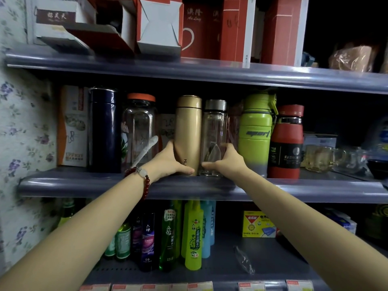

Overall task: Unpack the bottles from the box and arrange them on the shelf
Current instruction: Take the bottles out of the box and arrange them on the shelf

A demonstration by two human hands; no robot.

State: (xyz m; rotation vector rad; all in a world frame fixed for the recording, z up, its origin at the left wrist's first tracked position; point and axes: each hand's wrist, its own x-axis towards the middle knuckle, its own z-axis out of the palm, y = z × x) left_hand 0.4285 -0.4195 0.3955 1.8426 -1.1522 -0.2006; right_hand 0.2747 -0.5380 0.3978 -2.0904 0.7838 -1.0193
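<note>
Left hand (168, 159) fingers hidden behind gold flask (188, 131).

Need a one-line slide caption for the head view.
Left hand grips gold flask, right hand grips clear glass bottle, both on the middle shelf.

Middle shelf (84, 185) packed; only a narrow gap between orange-lidded jar (139, 131) and gold flask (188, 133).

Floral wallpaper (23, 127) runs down the left wall, grey-blue metal shelving (315, 191) fills the view, and the far right sinks into darkness.
</note>
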